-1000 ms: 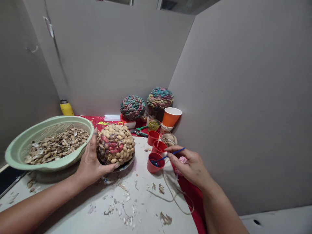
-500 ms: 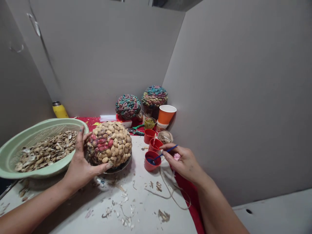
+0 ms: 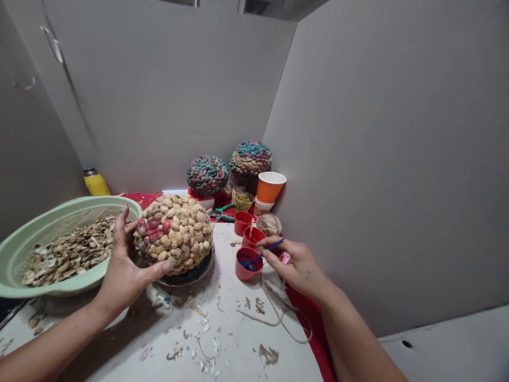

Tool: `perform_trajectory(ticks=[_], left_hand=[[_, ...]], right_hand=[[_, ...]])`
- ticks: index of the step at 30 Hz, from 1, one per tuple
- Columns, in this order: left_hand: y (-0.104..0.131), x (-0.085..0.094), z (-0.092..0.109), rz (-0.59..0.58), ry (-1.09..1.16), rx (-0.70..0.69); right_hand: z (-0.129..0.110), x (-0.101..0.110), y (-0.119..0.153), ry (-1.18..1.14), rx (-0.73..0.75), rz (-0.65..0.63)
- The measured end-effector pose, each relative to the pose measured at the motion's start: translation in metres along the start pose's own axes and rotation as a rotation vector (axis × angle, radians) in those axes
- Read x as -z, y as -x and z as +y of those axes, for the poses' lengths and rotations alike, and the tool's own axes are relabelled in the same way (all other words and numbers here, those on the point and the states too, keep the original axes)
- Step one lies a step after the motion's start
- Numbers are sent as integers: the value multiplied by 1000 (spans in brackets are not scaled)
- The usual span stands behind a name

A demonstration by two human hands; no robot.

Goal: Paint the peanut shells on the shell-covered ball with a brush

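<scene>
My left hand [image 3: 125, 273] grips a ball covered in peanut shells [image 3: 185, 233] from its left side, thumb at the front. Most of the shells are bare tan, and a patch on the upper left is painted red. The ball sits over a dark round plate [image 3: 204, 275]. Between the thumb and fingers of my right hand [image 3: 298, 268] is a thin blue paintbrush [image 3: 274, 245], its tip down in a red cup [image 3: 247, 276] of dark blue paint. Behind that cup stands a second red cup [image 3: 249, 243] with a stick in it.
A green colander [image 3: 51, 293] of empty shells stands left. Farther back are two painted peanut-shell balls, an orange paper cup [image 3: 270, 188], a third red cup [image 3: 242, 227], green-handled pliers [image 3: 225, 212] and a twine ball [image 3: 269, 224]. Shell scraps litter the white table [image 3: 175, 339].
The peanut-shell ball has shifted slightly left and turned with my left hand. The paintbrush stays in the blue paint, with its handle tilted a little lower.
</scene>
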State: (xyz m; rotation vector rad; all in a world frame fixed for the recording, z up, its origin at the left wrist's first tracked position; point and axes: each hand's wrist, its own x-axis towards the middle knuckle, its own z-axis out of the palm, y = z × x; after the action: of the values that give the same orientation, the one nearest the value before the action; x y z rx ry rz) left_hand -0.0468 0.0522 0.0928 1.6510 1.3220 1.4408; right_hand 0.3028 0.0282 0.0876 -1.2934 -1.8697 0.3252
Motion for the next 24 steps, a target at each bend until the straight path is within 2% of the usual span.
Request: perform_trajectory(ticks=[6, 12, 16, 22, 24], left_hand=[[1, 4, 5, 9, 72, 15], [7, 3, 1, 15, 30, 17], [15, -3, -7, 31, -39, -56], [22, -8, -17, 8, -177, -269], [24, -8, -20, -5, -211, -297]], right_hand=[[3, 1, 0, -9, 3, 17], [8, 2, 0, -12, -23, 115], [10, 3, 0, -18, -61, 142], [9, 3, -1, -40, -95, 151], [7, 5, -1, -51, -99, 153]])
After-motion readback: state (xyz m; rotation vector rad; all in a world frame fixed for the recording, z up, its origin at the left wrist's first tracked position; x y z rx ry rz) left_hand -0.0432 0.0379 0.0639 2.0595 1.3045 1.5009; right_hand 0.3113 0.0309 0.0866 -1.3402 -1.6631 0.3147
